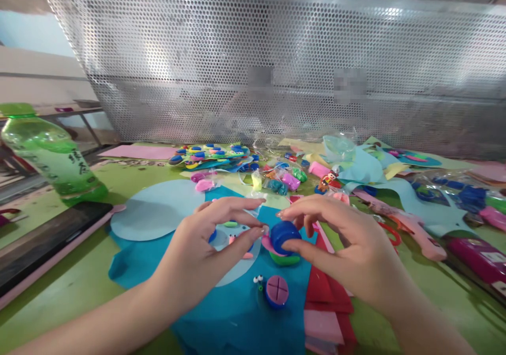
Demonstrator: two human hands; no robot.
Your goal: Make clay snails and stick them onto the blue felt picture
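My right hand [343, 239] is closed, thumb and fingers gripping a blue bottle cap [283, 237] with pink and green clay along its underside, shaped like a snail. Beside its pink end, my left hand [217, 234] pinches thumb and finger together on something tiny and pale that I cannot make out. Below them, a finished-looking clay snail [276, 291] with a pink cross-scored disc and two white eyes lies on blue sheets [241, 328]. More clay figures on a pale blue disc [233, 275] are partly hidden behind my left hand.
A green bottle [59, 160] and a dark phone-like slab [55, 239] stand and lie at left. Bagged clay pieces [290, 180], a pink-handled tool [415, 234] and a magenta container [480, 260] spread rightward. A perforated metal panel [197, 60] closes off the back.
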